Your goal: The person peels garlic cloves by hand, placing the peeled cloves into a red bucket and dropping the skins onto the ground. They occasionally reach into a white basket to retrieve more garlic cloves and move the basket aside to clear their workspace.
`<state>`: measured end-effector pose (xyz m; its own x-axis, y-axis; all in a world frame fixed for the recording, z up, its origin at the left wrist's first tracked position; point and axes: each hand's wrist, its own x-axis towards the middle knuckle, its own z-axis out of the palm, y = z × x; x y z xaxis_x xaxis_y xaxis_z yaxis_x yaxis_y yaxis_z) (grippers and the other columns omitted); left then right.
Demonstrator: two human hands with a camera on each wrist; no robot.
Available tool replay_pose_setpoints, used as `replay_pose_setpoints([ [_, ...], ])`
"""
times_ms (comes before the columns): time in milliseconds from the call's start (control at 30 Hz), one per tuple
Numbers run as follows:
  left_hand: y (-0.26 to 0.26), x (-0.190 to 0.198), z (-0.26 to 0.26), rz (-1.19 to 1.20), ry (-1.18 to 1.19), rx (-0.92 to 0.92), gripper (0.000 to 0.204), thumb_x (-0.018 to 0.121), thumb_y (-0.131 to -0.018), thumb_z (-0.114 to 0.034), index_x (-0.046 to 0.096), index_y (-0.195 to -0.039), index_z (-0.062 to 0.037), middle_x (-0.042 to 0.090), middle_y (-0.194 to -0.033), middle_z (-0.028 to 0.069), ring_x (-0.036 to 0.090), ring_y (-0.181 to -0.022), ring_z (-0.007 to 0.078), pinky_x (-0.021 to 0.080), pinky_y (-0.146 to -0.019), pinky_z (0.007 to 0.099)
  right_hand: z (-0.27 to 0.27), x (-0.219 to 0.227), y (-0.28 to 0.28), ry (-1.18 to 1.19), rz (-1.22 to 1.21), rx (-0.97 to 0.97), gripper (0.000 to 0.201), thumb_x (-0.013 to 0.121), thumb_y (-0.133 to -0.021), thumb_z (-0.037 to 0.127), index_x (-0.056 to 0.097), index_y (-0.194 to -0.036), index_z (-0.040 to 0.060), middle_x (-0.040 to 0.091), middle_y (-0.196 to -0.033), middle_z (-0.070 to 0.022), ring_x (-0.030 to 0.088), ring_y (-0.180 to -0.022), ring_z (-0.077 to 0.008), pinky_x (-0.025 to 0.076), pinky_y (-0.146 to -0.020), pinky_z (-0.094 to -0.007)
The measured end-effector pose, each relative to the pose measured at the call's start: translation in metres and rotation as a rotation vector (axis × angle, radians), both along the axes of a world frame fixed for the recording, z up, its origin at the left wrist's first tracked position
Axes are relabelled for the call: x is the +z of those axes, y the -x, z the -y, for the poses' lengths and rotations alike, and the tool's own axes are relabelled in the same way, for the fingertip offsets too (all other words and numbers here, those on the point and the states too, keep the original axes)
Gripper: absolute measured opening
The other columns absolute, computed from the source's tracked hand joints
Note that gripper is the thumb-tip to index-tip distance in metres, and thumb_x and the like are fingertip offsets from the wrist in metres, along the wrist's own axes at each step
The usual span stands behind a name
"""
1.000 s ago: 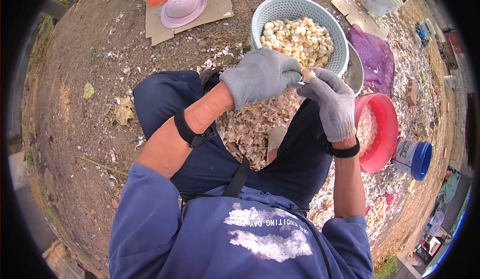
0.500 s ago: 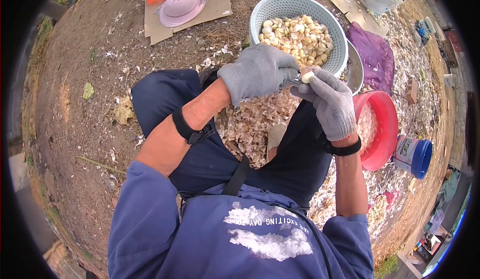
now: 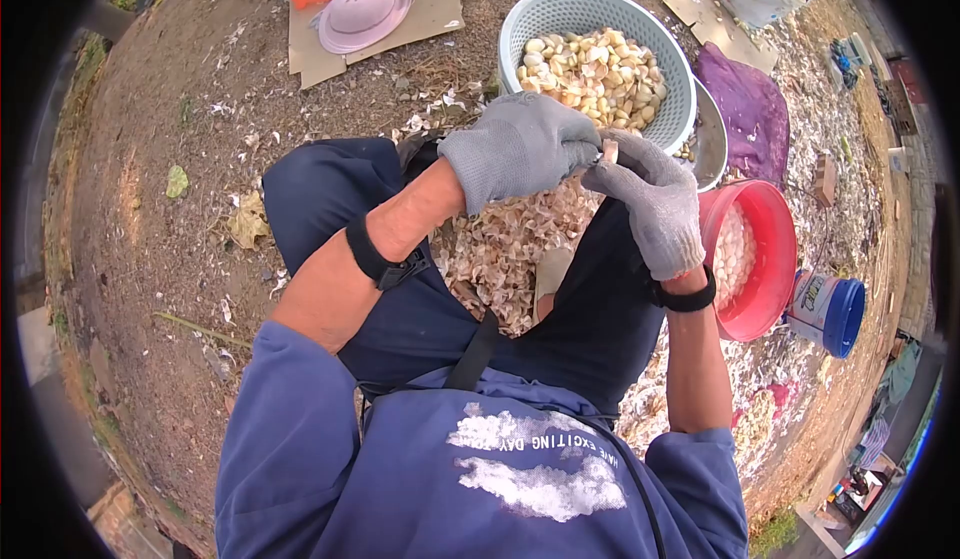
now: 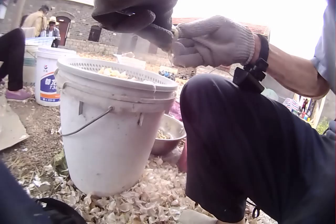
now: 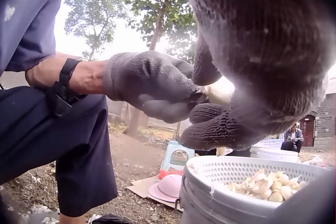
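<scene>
Both hands wear grey knit gloves and meet just in front of the colander basket. My right hand [image 3: 655,199] pinches a pale garlic clove [image 5: 219,91] between thumb and fingers. My left hand [image 3: 525,149] is curled, its fingertips right at the clove, and grips a small blade [image 5: 200,97] that mostly hides in the glove. Behind the hands, the light grey colander basket [image 3: 515,44] holds many unpeeled cloves [image 3: 600,79]; it sits on a white bucket [image 4: 107,145]. Peeled white cloves [image 3: 735,249] fill part of a red bucket [image 3: 775,279] at the right.
Garlic skins [image 3: 510,244] heap between the legs. A metal bowl [image 3: 712,139] and purple cloth [image 3: 742,114] lie beside the colander. A blue-rimmed pail [image 3: 830,314] stands at the right. A pink hat [image 3: 365,14] lies on cardboard [image 3: 435,9]. Other people [image 4: 35,22] sit further off.
The clove has turned in my right fingers and shows less of its white side than half a second ago. The right fingers have shifted around it; my left hand stays close against it.
</scene>
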<state>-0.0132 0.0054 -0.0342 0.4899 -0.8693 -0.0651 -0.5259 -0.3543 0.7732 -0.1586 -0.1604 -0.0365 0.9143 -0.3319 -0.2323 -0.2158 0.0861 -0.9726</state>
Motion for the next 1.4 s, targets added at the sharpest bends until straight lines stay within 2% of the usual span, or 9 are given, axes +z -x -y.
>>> replay_pose_setpoints([
  [100,-0.003,0.001,-0.003,0.196,0.001,0.032,0.027,0.069,-0.101,-0.033,0.08,-0.114,-0.0123,0.078,-0.087,0.0107,0.077,-0.081,0.0262,0.06,-0.08,0.0394,-0.001,0.004,-0.001,-0.113,0.022,-0.022,0.043,0.074,-0.098,0.006,0.063,-0.136,-0.0086,0.073,-0.121,-0.0152,0.074,-0.104,-0.0214,0.062,-0.095,-0.0353],
  [200,-0.006,0.01,-0.005,0.071,-0.051,0.079,0.029,0.068,-0.1,-0.037,0.08,-0.114,-0.0145,0.078,-0.09,0.0122,0.076,-0.088,0.0315,0.059,-0.086,0.042,-0.002,0.013,0.001,-0.226,0.037,-0.037,0.041,0.073,-0.098,0.006,0.064,-0.135,-0.0085,0.072,-0.12,-0.0146,0.073,-0.105,-0.0211,0.062,-0.097,-0.0363],
  [433,-0.016,0.004,-0.012,0.149,-0.025,0.154,0.027,0.07,-0.098,-0.034,0.08,-0.113,-0.0135,0.079,-0.09,0.0119,0.077,-0.085,0.0282,0.059,-0.083,0.0399,0.011,0.004,0.01,-0.388,0.109,-0.088,0.038,0.063,-0.104,0.005,0.06,-0.139,-0.01,0.071,-0.12,-0.0162,0.074,-0.102,-0.0238,0.064,-0.096,-0.0433],
  [567,-0.017,0.004,-0.015,0.171,-0.058,-0.013,0.027,0.069,-0.098,-0.032,0.08,-0.113,-0.0126,0.078,-0.087,0.0109,0.077,-0.083,0.026,0.059,-0.082,0.0376,0.025,0.017,0.026,-0.351,0.144,-0.144,0.04,0.063,-0.105,0.005,0.058,-0.141,-0.0106,0.071,-0.12,-0.0174,0.074,-0.102,-0.0234,0.065,-0.095,-0.0443],
  [733,-0.006,0.006,-0.018,0.031,-0.093,-0.233,0.028,0.068,-0.098,-0.032,0.079,-0.114,-0.0124,0.079,-0.092,0.0113,0.077,-0.086,0.0283,0.059,-0.084,0.0394,0.068,0.024,0.064,-0.226,0.181,-0.282,0.041,0.062,-0.106,0.007,0.057,-0.142,-0.0112,0.071,-0.125,-0.0197,0.073,-0.097,-0.0227,0.064,-0.093,-0.0434],
  [800,0.0,0.003,-0.019,0.192,-0.239,-0.403,0.03,0.067,-0.098,-0.034,0.078,-0.115,-0.012,0.078,-0.098,0.0131,0.076,-0.094,0.0321,0.058,-0.088,0.0433,0.089,0.023,0.084,-0.144,0.169,-0.358,0.041,0.063,-0.107,0.008,0.057,-0.143,-0.0099,0.071,-0.125,-0.0191,0.072,-0.097,-0.0206,0.064,-0.093,-0.0413],
  [1033,0.005,0.005,-0.021,0.214,-0.194,-0.396,0.028,0.068,-0.093,-0.033,0.08,-0.101,-0.0091,0.077,-0.092,0.0195,0.076,-0.091,0.0392,0.059,-0.084,0.0488,0.164,-0.017,0.159,0.008,-0.01,-0.502,0.043,0.069,-0.101,0.008,0.061,-0.14,-0.0085,0.072,-0.119,-0.016,0.072,-0.088,-0.0183,0.065,-0.082,-0.0356],
  [1100,0.007,0.012,-0.017,0.259,-0.407,-0.468,0.032,0.064,-0.1,-0.037,0.077,-0.117,-0.012,0.077,-0.104,0.0169,0.074,-0.103,0.0367,0.057,-0.092,0.0482,0.185,-0.034,0.172,0.445,-0.376,-0.496,0.048,0.071,-0.093,0.005,0.063,-0.139,-0.0074,0.073,-0.111,-0.0127,0.071,-0.081,-0.0157,0.063,-0.073,-0.0318],
  [1400,0.007,0.01,-0.014,0.27,-0.421,-0.47,0.031,0.063,-0.101,-0.036,0.075,-0.115,-0.0111,0.076,-0.104,0.0192,0.074,-0.104,0.0376,0.057,-0.091,0.0501,0.15,-0.015,0.051,0.68,-0.116,-0.309,0.034,0.07,-0.092,0.001,0.075,-0.125,-0.0008,0.076,-0.096,-0.0061,0.068,-0.076,-0.0109,0.055,-0.07,-0.0258],
])
